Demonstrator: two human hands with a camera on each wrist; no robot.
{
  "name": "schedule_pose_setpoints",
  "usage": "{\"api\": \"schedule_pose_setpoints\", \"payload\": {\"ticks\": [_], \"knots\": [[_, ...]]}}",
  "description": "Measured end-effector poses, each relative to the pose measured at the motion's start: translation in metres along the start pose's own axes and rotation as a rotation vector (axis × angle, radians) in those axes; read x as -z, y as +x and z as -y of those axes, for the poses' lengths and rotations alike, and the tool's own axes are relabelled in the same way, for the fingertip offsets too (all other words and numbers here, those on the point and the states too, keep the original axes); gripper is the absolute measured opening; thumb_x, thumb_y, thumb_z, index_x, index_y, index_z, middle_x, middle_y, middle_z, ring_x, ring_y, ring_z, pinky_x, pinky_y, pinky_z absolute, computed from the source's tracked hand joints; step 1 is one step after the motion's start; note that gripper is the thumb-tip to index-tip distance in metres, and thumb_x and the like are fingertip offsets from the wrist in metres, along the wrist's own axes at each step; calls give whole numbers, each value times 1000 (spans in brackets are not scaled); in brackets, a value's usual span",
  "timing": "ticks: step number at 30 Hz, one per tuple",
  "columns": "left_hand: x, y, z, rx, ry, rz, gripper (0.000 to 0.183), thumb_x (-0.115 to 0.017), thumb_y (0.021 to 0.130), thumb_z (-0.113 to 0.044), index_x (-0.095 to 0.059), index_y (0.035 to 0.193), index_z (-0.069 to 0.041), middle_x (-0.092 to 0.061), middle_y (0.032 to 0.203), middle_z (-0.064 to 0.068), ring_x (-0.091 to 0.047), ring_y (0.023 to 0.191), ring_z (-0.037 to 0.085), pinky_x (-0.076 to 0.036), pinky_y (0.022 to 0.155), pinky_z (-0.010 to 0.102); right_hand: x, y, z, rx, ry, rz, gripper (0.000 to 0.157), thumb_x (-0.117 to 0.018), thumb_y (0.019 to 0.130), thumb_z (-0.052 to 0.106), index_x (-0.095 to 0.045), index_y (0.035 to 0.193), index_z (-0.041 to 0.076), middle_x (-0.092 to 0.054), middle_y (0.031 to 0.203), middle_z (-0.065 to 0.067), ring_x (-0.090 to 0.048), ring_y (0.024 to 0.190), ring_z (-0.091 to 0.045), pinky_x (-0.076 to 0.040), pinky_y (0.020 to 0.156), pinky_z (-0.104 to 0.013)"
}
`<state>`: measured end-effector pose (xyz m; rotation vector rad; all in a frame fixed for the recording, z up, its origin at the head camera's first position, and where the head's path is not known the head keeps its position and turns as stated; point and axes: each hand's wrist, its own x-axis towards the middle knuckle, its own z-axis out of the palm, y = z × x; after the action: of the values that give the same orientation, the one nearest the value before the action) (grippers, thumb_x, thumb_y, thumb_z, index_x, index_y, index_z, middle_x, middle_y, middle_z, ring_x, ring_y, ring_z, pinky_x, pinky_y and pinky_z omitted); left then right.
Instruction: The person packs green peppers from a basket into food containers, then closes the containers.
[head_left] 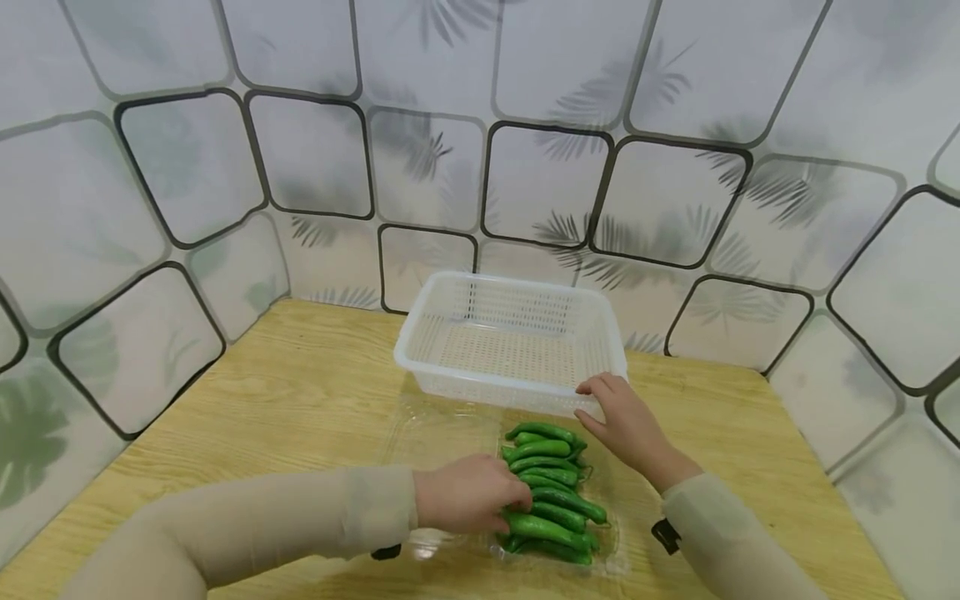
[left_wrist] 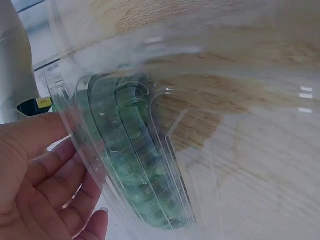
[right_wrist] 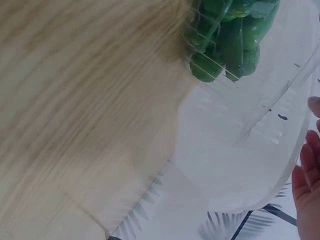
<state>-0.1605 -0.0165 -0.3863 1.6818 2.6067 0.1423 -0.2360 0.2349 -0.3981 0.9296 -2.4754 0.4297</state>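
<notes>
Green chili peppers (head_left: 551, 492) lie side by side in one half of a clear plastic clamshell box (head_left: 442, 433); its other half is folded out to the left. My left hand (head_left: 471, 493) reaches over the box, with bent fingertips right at the peppers' left ends. In the left wrist view, that hand (left_wrist: 47, 175) shows through clear plastic, its lower fingers loosely bent. A white slotted plastic basket (head_left: 487, 383) stands behind the box. My right hand (head_left: 622, 421) rests at its near right corner, fingertips on the rim. The right wrist view shows its fingers (right_wrist: 306, 172) beside the basket wall.
Everything stands on a wood-grain table (head_left: 300, 400). A wall covering (head_left: 540, 183) with rounded squares and leaf prints rises behind and on both sides. The basket sits near the table's back edge.
</notes>
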Motion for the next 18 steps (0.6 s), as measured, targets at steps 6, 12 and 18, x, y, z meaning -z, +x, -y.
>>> {"api": "schedule_pose_setpoints", "payload": {"ticks": [6,12,18], "knots": [[-1,3,-1,13,-2,34,22,-75,79,-29,-67,98,-22,-63,85,-17,-53,74,-4,-40,67,13,12,-18,4,-27,43,144,12,-70,83,10,-61,90,13,-51,73,10,-45,59,-2,-41,51,-24],[-6,1,1,23,-28,37,21,-73,81,-31,-68,99,-22,-62,85,-18,-52,73,-5,-40,67,13,10,-29,0,-54,49,299,10,-68,85,13,-58,87,16,-47,70,13,-41,56,0,-38,50,-23],[-7,-5,6,40,-102,-4,19,-68,86,-30,-68,101,-18,-64,90,-13,-55,79,-3,-42,72,12,3,-31,-3,-46,64,311,11,-69,84,12,-59,87,13,-50,74,10,-47,63,-4,-42,54,-25]]}}
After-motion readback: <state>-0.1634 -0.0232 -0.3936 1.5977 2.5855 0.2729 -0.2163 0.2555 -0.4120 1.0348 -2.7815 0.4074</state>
